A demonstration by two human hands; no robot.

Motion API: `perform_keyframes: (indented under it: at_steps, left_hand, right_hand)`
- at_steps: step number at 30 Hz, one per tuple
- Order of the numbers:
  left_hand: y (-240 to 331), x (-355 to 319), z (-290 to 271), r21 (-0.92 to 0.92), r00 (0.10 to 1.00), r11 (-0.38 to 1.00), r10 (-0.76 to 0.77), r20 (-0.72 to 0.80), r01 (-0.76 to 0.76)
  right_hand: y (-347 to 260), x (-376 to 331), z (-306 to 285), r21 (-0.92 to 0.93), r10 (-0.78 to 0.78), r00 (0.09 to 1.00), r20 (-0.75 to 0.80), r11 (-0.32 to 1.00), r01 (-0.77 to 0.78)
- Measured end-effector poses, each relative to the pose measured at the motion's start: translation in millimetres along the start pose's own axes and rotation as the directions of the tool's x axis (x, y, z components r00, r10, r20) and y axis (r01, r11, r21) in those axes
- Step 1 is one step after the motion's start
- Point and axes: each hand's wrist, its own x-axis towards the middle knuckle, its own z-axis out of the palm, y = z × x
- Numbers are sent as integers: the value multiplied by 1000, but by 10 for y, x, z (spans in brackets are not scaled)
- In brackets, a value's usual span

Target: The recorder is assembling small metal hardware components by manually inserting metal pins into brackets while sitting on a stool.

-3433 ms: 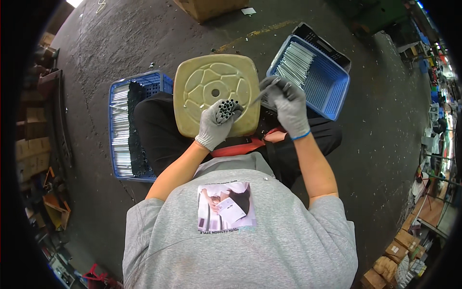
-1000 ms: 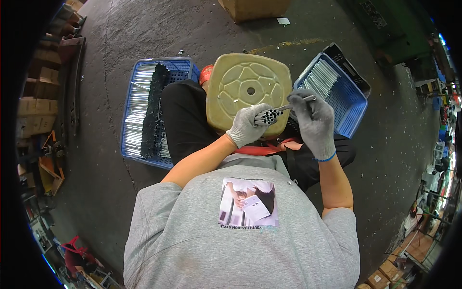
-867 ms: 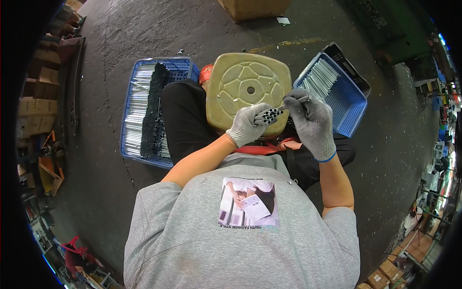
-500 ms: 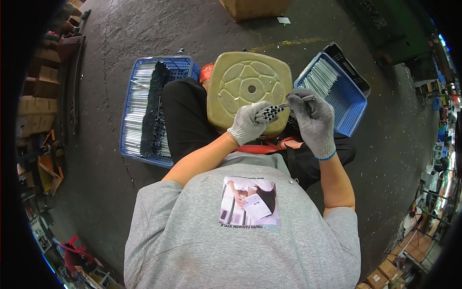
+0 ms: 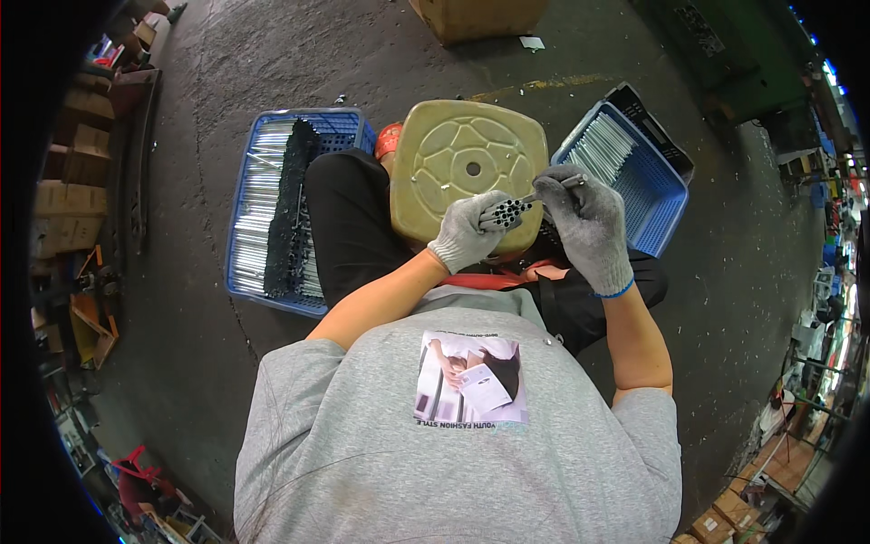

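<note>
My left hand [image 5: 464, 234], in a pale knit glove, is closed around a bundle of thin metal tubes [image 5: 509, 213]. Their dark open ends point to the right, over the near edge of a yellowish square stool [image 5: 426, 131]. Just right of the bundle, my right hand [image 5: 591, 227] wears a greyer glove with a blue cuff. Its fingers pinch a slim grey metal rod [image 5: 575, 182], whose left end reaches to the tube ends. Whether that rod is a tool or another tube, I cannot tell.
A blue basket [image 5: 233, 240] full of long metal tubes [image 5: 263, 208] with a dark strip across them stands left. At right, another blue basket [image 5: 666, 222] holds more tubes [image 5: 600, 145]. Small bits lie on the stool. A cardboard box [image 5: 476, 18] sits at the far edge.
My right hand has shifted slightly left with the rod. The bundle in my left hand is nearly still.
</note>
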Motion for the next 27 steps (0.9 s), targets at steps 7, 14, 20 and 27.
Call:
perform_keyframes:
  at_steps: [7,14,20,27]
  left_hand:
    - [18,1,6,-30,998,998,49,-41,-50]
    - [71,26,-11,32,999,999,32,-15,-32]
    - [104,23,-31,30,999,999,38,-22,-38]
    - [89,8,-25,40,999,998,40,1,-40]
  right_hand:
    - [-132,-33,-1,120,49,987,-150,992,-31]
    - [-123,-100,-17,302,293,947,-134,922,-243]
    - [-40,-124,43,294,309,940,-143,921,-258]
    - [-53,-116,-22,-73,15,999,31,997,-13]
